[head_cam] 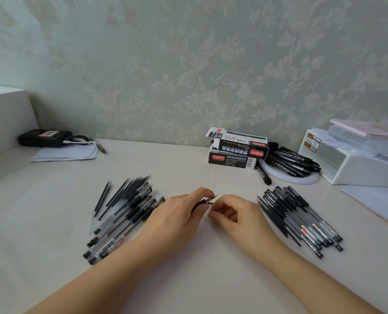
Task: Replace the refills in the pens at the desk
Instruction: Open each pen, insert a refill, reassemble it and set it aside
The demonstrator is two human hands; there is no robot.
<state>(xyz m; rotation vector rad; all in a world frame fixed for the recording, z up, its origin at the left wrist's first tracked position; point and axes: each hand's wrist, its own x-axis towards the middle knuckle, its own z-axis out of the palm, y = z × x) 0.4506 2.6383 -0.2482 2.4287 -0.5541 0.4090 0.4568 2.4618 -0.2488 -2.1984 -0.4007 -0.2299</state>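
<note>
My left hand (177, 214) grips a black gel pen (203, 202) at the middle of the desk, its metal tip pointing right. My right hand (236, 214) is just right of that tip with curled fingers pinching at the pen's tip end; what it pinches is too small to tell apart. A pile of pens (125, 218) with several loose black refills (122, 191) lies to the left of my hands. Another pile of pens and refills (299, 218) lies to the right.
Two stacked black refill boxes (238, 149) stand at the back, beside a heap of black markers (290, 159) on a white ring. A white organiser (356, 164) sits far right, papers (379, 202) before it. A black device (44, 137) and paper lie back left.
</note>
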